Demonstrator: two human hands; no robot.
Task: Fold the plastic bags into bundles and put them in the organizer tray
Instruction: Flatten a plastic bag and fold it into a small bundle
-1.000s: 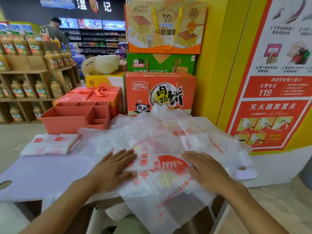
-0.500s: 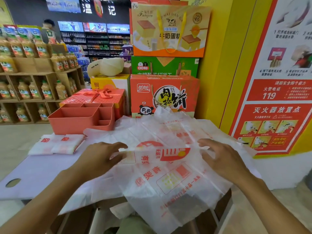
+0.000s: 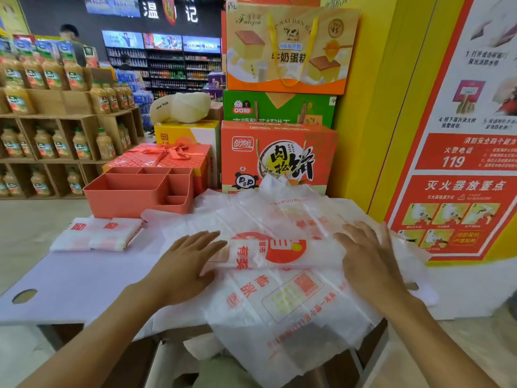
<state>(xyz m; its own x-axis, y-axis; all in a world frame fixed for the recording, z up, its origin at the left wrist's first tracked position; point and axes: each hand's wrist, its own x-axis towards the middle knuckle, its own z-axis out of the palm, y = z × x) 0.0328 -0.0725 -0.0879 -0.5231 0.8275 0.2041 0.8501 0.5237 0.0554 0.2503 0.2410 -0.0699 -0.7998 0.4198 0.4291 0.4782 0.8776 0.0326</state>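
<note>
A heap of white plastic bags (image 3: 282,217) with red print covers the right half of the pale table (image 3: 81,278). The top bag (image 3: 279,298) lies flat, its far edge folded toward me into a band (image 3: 277,252). My left hand (image 3: 184,261) lies flat on the band's left end, fingers apart. My right hand (image 3: 366,256) presses its right end, fingers spread. Two folded bundles (image 3: 98,233) lie side by side at the table's left. The coral organizer tray (image 3: 134,191), with several compartments, stands behind them; I see nothing in it.
Snack gift boxes (image 3: 277,158) are stacked behind the table, and a red ribboned box (image 3: 162,158) sits behind the tray. A yellow wall with a fire-safety poster (image 3: 458,163) stands right. Juice shelves (image 3: 56,121) fill the left. The bag's near end hangs over the table's front edge.
Both hands lifted the bag's far edge, folded it toward me, and now press the folded band flat. The view has tilted slightly down.
</note>
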